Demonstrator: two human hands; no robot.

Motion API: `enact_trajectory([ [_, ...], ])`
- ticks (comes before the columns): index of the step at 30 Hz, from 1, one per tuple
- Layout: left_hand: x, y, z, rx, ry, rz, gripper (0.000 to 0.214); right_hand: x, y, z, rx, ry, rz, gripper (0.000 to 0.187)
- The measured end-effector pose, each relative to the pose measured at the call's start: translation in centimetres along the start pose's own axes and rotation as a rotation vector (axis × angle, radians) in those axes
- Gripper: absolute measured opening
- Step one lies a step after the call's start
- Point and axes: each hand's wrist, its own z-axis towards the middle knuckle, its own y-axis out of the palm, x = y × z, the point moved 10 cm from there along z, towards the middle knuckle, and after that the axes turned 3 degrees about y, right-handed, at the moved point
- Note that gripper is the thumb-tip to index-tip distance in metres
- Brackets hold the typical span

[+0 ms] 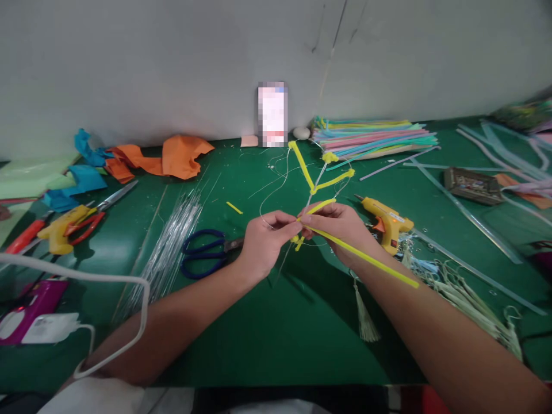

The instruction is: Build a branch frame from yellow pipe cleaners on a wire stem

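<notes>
Both hands meet over the middle of the green table. My left hand (269, 238) is closed, its thumb and fingers pinching at the join of a yellow pipe cleaner (362, 253). That pipe cleaner's long end slants down to the right over my right forearm. My right hand (334, 227) is closed on the same pipe cleaner, thumb against fingers. Above them rises a branching frame (313, 188) of wire with yellow fuzzy arms and thin clear loops. A little yellow piece (299, 242) shows below the fingers. The exact grip point is partly hidden by the fingertips.
Blue-handled scissors (203, 253) and clear wires (172, 241) lie left. Farther left are a yellow glue gun (60, 230) and a white cable (129, 278). Right are another glue gun (388, 221) and tassels (470, 305). Pipe cleaners (375, 138) and a phone (272, 115) are behind.
</notes>
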Motion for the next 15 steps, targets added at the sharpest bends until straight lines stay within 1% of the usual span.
enact_trajectory([
  [3, -0.1, 0.2, 0.1, -0.03, 0.001, -0.04, 0.013, -0.1, 0.0, 0.0, -0.013, -0.011, 0.008, 0.023],
  [7, -0.4, 0.2, 0.1, -0.043, -0.015, -0.049, 0.014, -0.8, -0.1, -0.1, -0.042, -0.095, -0.048, 0.018],
  [9, -0.5, 0.0, 0.1, -0.034, -0.022, -0.026, 0.014, -0.9, -0.4, 0.0, -0.037, -0.122, -0.11, 0.018],
  [12, -0.6, -0.2, 0.1, -0.013, -0.025, -0.001, 0.017, -0.6, -0.8, 0.1, -0.031, -0.125, -0.188, 0.021],
  [15, -0.5, -0.6, 0.2, 0.03, -0.015, 0.025, 0.016, -0.3, -1.1, 0.2, -0.009, -0.114, -0.192, 0.022],
])
